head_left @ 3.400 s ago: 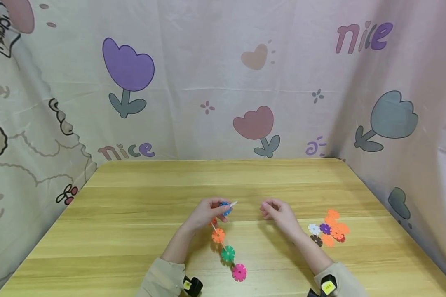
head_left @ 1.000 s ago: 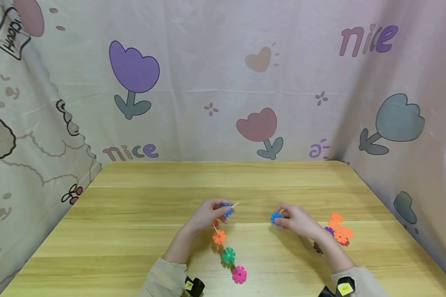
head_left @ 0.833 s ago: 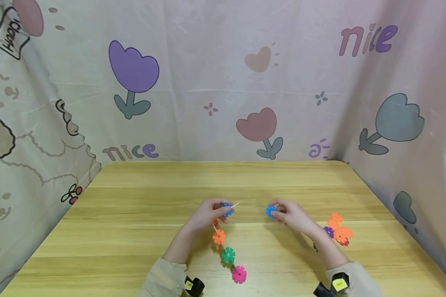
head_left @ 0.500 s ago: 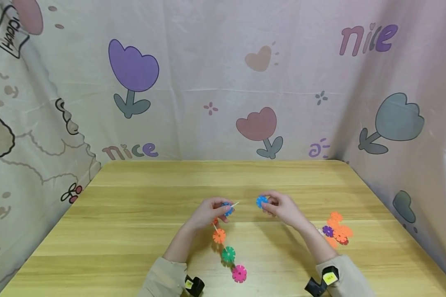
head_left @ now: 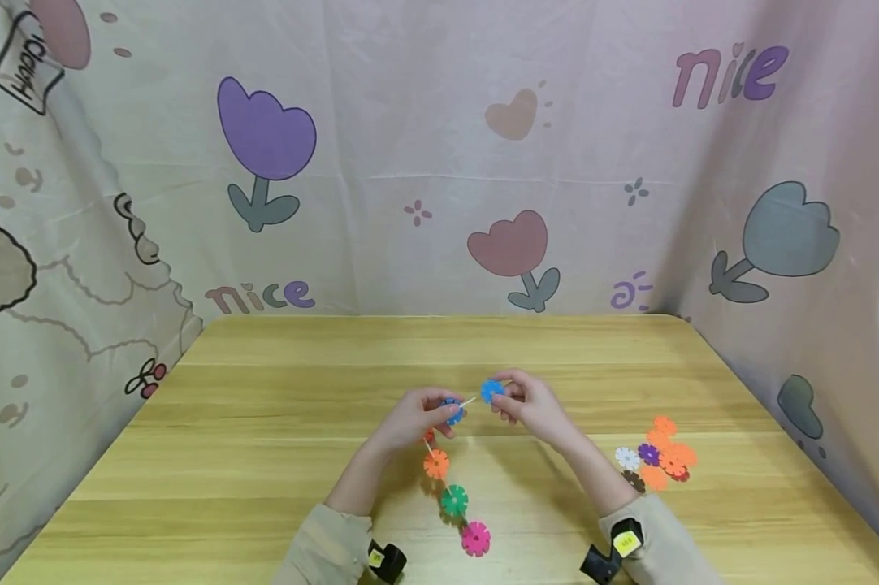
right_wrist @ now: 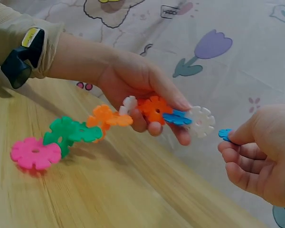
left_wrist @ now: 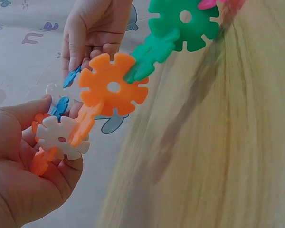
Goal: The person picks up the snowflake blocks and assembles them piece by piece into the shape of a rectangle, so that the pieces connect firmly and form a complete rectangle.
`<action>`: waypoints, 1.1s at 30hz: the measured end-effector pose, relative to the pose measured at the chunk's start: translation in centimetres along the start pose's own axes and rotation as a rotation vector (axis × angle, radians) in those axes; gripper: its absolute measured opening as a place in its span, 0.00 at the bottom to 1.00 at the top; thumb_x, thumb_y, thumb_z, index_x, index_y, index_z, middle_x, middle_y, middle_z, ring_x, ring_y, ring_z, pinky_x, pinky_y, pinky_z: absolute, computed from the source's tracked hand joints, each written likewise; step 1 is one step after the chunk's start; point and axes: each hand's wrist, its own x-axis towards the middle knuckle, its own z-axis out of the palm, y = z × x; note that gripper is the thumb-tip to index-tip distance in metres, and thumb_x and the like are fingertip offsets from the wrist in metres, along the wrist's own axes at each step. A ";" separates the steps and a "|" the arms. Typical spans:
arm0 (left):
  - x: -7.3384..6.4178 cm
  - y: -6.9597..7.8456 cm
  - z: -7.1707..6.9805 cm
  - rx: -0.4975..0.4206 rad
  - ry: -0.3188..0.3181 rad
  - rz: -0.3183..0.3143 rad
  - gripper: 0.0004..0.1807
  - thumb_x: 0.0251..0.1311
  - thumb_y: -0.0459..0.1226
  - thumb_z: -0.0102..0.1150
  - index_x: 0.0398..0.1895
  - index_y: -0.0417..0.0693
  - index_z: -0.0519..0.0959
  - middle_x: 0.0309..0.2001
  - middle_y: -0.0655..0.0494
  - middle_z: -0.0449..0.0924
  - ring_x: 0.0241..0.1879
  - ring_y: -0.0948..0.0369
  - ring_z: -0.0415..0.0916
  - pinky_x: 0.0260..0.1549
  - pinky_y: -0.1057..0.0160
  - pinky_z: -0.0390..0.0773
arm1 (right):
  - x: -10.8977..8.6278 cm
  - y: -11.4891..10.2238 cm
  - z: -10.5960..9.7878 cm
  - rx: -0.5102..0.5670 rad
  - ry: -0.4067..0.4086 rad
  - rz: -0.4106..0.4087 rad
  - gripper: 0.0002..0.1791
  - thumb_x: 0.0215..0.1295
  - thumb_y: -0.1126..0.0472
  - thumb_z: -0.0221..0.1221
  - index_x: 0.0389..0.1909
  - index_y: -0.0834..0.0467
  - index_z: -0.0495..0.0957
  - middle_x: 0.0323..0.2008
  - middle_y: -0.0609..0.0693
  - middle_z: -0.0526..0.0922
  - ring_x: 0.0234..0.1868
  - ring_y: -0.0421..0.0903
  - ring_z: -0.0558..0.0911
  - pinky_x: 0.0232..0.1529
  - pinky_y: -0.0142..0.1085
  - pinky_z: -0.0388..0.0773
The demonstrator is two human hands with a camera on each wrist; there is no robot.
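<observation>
My left hand grips the end of a chain of notched plastic snowflake discs, held over the table. The chain runs from a pink disc through green, orange and white ones to a blue disc by the thumb. A white disc sticks out past it at the tip. My right hand pinches a loose blue disc between thumb and forefinger, its other fingers curled. That disc is close to the white one, with a small gap between them.
To the right on the wooden table lies a small pile of loose discs: several orange, a purple, a white, a dark brown and a partly covered red. A printed curtain hangs behind.
My right hand, showing no disc in the oldest frame, later appears farther right with a blue disc. Since then it has moved left toward the chain's white tip. My left hand stays almost still.
</observation>
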 end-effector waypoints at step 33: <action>-1.1 2.8 0.7 0.077 0.053 -0.023 0.13 0.64 0.32 0.52 0.46 0.30 0.78 0.36 0.33 0.77 0.27 0.58 0.76 0.14 0.69 0.68 | 0.4 0.1 2.2 0.139 0.078 -0.045 0.14 0.60 0.75 0.56 0.47 0.72 0.72 0.24 0.59 0.79 0.22 0.47 0.78 0.25 0.36 0.79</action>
